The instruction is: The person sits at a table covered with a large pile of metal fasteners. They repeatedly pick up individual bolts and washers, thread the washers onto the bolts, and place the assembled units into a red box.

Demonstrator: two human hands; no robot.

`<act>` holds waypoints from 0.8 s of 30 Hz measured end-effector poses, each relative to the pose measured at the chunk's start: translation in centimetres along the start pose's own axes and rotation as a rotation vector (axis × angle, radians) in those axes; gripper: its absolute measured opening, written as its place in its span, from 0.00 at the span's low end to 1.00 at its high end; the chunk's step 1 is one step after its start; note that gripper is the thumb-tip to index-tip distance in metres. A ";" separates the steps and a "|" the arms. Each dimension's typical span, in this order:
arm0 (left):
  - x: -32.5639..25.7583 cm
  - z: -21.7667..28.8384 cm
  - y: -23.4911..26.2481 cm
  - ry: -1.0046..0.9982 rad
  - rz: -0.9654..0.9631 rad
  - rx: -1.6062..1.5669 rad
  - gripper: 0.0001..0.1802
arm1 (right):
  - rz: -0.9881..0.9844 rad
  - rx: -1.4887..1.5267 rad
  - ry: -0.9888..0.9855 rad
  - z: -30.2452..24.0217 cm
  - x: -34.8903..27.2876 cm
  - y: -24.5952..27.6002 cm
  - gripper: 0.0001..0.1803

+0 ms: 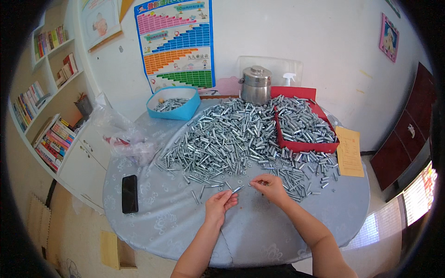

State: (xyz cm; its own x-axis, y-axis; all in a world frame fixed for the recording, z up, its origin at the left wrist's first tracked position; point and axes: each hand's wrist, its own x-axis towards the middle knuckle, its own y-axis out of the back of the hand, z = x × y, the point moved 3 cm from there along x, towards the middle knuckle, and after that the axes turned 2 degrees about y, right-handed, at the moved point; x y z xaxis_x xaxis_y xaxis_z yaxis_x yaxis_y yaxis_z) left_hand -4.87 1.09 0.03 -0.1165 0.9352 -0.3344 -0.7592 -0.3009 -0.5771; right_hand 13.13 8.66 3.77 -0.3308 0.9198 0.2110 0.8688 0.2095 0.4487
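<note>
My left hand (220,205) is closed, its thumb and fingers pinching a slim metal bolt (237,189) that points up and to the right. Just to its right, my right hand (270,187) is pinched around a small shiny metal piece (250,184), perhaps a nut or washer; it is too small to tell. A gap remains between the two pieces. Beyond both hands spreads a big heap of silvery metal sleeves and bolts (222,134), with several small rings and loose parts along its near edge.
On the grey tablecloth (171,231) lie a black phone (130,193), a plastic bag (125,139) and a brown envelope (349,152). A blue box (197,103) and a red box (310,147) hold metal parts. Behind the heap stand a steel pot (256,88) and a spray bottle (289,79).
</note>
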 end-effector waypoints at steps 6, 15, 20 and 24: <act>0.2 -0.3 0.2 0.038 -0.031 -0.015 0.11 | -0.042 0.276 0.031 -0.2 -0.5 -1.7 0.08; 0.4 -0.7 0.4 0.068 -0.072 -0.016 0.11 | -0.044 0.378 -0.061 -0.1 -0.6 -1.8 0.09; 0.5 -0.9 0.4 0.095 -0.089 -0.027 0.12 | -0.132 0.366 -0.118 0.4 -0.4 -2.1 0.12; 0.6 -0.9 0.5 0.099 -0.093 -0.044 0.11 | -0.126 0.460 -0.159 0.0 -0.4 -2.1 0.14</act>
State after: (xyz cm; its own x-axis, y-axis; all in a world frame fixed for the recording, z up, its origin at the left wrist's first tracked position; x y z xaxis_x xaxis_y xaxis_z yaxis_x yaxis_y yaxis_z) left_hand -4.73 1.29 -1.13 0.0183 0.9370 -0.3488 -0.7348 -0.2240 -0.6403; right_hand 11.46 7.90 2.72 -0.4141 0.9098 0.0286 0.9102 0.4135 0.0249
